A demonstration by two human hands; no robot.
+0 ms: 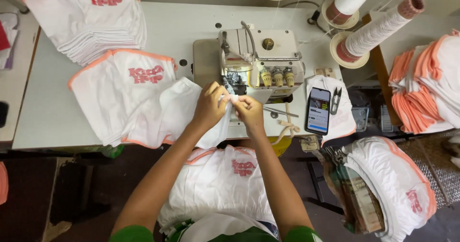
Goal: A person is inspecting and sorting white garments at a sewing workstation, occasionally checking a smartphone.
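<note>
A soft white garment piece (165, 115) with a coral-orange hem is held at the front edge of the worktop (48, 112), just before the boxy cream overlock machine (261, 62). Its thin fabric edge is pinched by the left hand (209, 106) and the right hand (249, 112), fingers closed on the cloth and nearly touching. A folded stack of white pieces (91, 19) sits at the far left corner. A flat dark phone (319, 110) and small snips (336, 100) lie right of the machine. Bare smooth surface remains along the left edge.
</note>
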